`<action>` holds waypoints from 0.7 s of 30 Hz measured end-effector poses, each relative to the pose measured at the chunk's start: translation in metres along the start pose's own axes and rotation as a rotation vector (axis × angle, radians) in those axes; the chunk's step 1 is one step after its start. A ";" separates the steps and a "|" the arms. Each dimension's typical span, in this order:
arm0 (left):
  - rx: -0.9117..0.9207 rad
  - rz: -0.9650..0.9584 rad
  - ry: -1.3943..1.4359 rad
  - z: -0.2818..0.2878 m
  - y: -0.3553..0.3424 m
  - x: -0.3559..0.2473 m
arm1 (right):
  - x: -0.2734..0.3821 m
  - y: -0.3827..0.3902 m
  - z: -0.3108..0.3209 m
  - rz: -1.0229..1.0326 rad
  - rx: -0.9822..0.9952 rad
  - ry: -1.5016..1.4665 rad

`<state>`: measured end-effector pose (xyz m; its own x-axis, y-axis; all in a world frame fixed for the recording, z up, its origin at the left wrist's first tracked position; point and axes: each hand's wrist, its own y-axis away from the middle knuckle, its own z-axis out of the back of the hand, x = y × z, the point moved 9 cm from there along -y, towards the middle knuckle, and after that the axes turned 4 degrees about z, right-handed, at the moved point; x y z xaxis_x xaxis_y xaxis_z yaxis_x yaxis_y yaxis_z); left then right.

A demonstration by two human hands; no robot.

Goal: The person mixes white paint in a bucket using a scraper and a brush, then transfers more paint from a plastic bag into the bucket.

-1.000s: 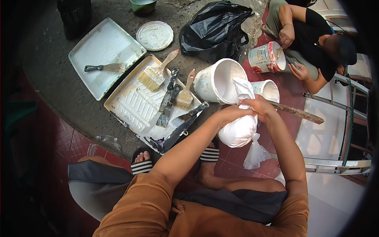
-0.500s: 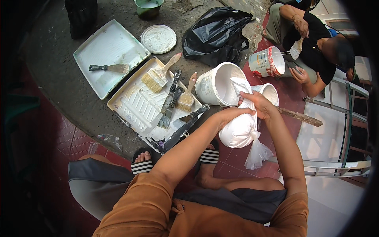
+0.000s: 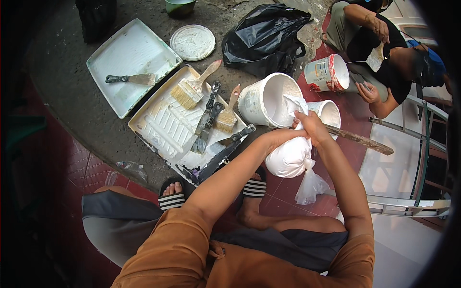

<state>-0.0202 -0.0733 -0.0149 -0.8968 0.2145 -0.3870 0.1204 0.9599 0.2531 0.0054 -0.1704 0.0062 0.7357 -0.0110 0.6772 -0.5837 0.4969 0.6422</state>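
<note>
Before me hangs a clear plastic bag of white powder (image 3: 287, 159), bulging below, with a knotted clear tail on its lower right. My left hand (image 3: 284, 136) is closed around the bag's neck, just above the bulge. My right hand (image 3: 313, 127) grips the twisted plastic a little higher, close against the left. The bag's upper end reaches over the mouth of a white bucket (image 3: 249, 102), tilted, its inner wall smeared white. A smaller white bucket (image 3: 331, 114) stands behind my right hand, and a wooden stick (image 3: 362, 139) sticks out beside it.
A paint tray (image 3: 153, 122) holds brushes (image 3: 188, 93) and scrapers. Another tray (image 3: 108, 96) with a scraper (image 3: 130, 78) lies beyond, near a white lid (image 3: 193, 43) and a black plastic bag (image 3: 264, 41). At right, a person (image 3: 379, 62) holds a brush and a red-rimmed bucket (image 3: 327, 74); a metal ladder (image 3: 408, 201) lies below.
My hands have drawn closer together on the bag's neck. The bag has shifted slightly up and left. The co-worker's brush has moved right, away from the red-rimmed bucket.
</note>
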 end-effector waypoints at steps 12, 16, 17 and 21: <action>-0.069 0.062 -0.079 0.002 0.004 0.000 | 0.020 -0.002 -0.016 -0.077 0.249 -0.407; -0.065 0.052 -0.077 0.001 0.003 -0.001 | 0.004 -0.009 -0.003 -0.112 0.127 -0.229; -0.069 0.050 -0.086 0.001 0.002 -0.001 | 0.004 -0.010 0.001 -0.092 0.082 -0.186; -0.116 0.030 -0.133 0.007 0.004 -0.003 | 0.007 -0.005 -0.003 -0.060 0.007 -0.144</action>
<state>-0.0141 -0.0688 -0.0191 -0.8284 0.2717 -0.4899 0.0887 0.9271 0.3641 0.0147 -0.1704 0.0062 0.7128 -0.1655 0.6816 -0.5428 0.4854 0.6855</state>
